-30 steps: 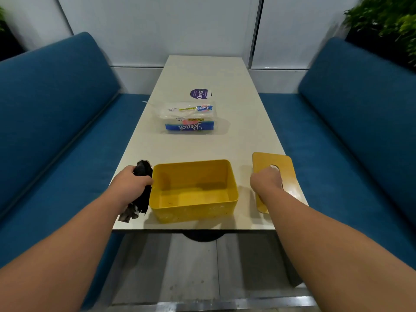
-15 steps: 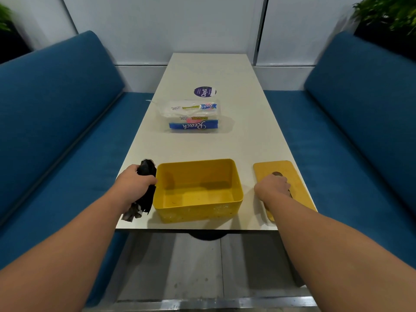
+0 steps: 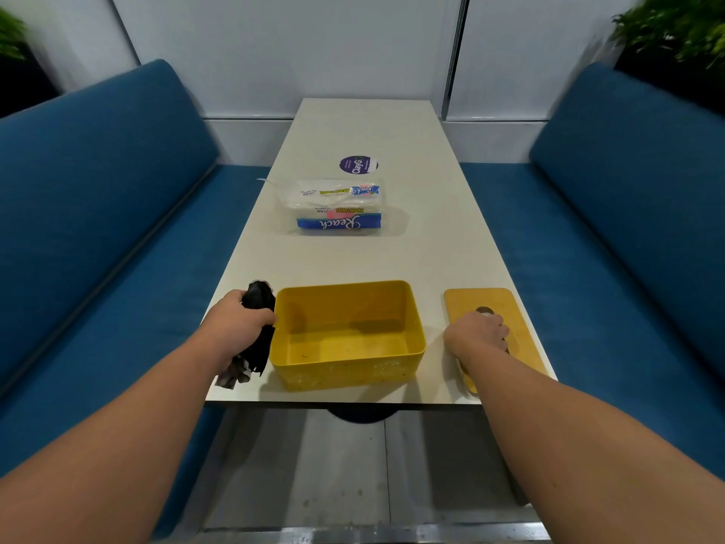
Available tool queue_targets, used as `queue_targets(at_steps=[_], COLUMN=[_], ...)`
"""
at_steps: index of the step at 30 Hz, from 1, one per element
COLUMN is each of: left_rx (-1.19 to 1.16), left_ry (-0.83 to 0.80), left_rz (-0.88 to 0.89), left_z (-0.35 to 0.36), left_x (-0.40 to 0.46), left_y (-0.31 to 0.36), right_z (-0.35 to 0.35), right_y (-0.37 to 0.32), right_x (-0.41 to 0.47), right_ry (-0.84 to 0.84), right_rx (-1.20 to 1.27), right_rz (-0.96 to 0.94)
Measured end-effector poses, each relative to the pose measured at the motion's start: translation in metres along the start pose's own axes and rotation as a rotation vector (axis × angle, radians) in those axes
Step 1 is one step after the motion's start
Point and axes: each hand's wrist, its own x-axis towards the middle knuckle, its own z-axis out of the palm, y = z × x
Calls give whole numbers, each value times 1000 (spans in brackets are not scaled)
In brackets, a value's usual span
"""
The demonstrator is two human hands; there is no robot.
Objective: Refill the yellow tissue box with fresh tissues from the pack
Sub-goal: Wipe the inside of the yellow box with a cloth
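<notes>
Yellow tissue box (image 3: 349,334) sits open and empty at the near edge of the bench (image 3: 443,245), lid (image 3: 510,308) lying flat just to its right. Tissue pack (image 3: 338,207) is farther up the bench, well apart from the box, wrapper looks intact from here.

Left hand (image 3: 235,323) grips a black cloth (image 3: 257,335), held right against the box's left wall. Right hand (image 3: 476,331) rests on the lid, fingers curled down at the oval slot; can't tell if the grip there is clamped on the lid or just resting.

Step read: box prepped, refill not started. Next move needs a free hand, so let go of the lid and reach forward to the pack. It'll likely need both hands to open, so the cloth has to be parked too.
</notes>
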Motion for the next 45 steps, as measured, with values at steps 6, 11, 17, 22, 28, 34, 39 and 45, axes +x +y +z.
queue_targets(at_steps=[6, 11, 17, 22, 28, 34, 39, 45], left_rx=[35, 43, -58, -148, -245, -339, -552, -788], left_ry=[-5, -18, -5, -27, 8, 197, 381, 382], left_rz=[2, 5, 39, 65, 44, -85, -174, -238], left_z=[-1, -4, -13, -23, -30, -7, 29, 52], left_x=[-1, -1, 0, -5, -19, -45, -80, -119], left_y=[1, 1, -7, -16, -30, -36, -44, -68], right_z=[10, 0, -35, -42, -34, -24, -21, -17], right_y=[0, 1, -51, -74, -86, -89, -80, -78], right_x=[5, 1, -38, -70, -66, -55, -58, -60], right_ry=[-76, -13, -44, -416, -553, -521, -434, -462], right_rx=[-219, -208, 189, -324, -682, -753, -761, -726], right_rz=[-57, -229, -878, -1128, -1180, -1288, -1386, -1333])
